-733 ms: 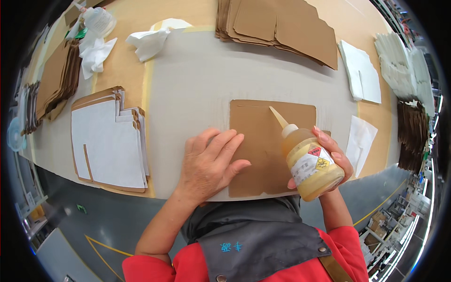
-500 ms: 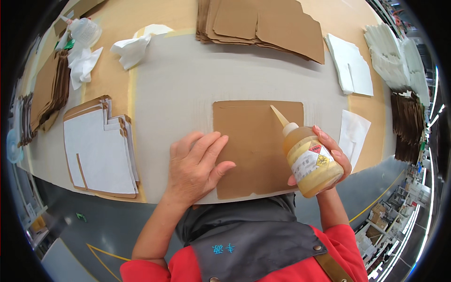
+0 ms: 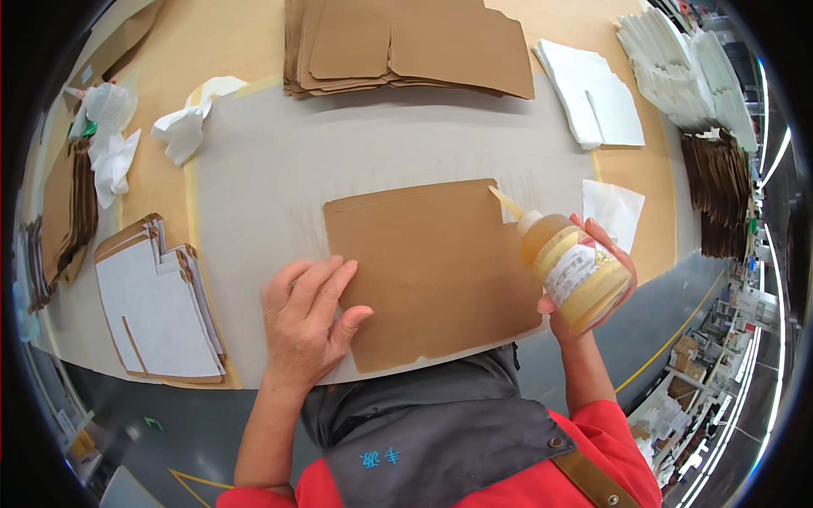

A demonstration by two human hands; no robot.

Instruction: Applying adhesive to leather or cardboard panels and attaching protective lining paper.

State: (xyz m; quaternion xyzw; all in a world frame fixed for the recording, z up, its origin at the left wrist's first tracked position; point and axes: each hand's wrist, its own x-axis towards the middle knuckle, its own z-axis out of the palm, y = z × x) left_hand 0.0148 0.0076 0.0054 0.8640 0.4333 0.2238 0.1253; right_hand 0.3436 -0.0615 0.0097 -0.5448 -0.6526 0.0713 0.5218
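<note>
A flat brown sheet, perhaps leather or board, lies in front of me with a notch at its upper right. My right hand is wrapped round a squeeze bottle of yellowish liquid, tilted so that its long nozzle points up and left. The nozzle tip is at the sheet's far right corner; I cannot tell whether it touches. At the sheet's left edge is my left hand, holding nothing, with fingers stretched out and thumb apart. Its fingertips reach the edge of the sheet.
Brown pieces are piled at the far side. White-faced pieces form a stack at left. Crumpled white cloth and another bottle lie far left. White sheets and dark brown bundles are on the right.
The nozzle has moved right along the sheet's far edge to its corner. My whole view has shifted a little to the right. The left hand stays beside the sheet's left edge.
</note>
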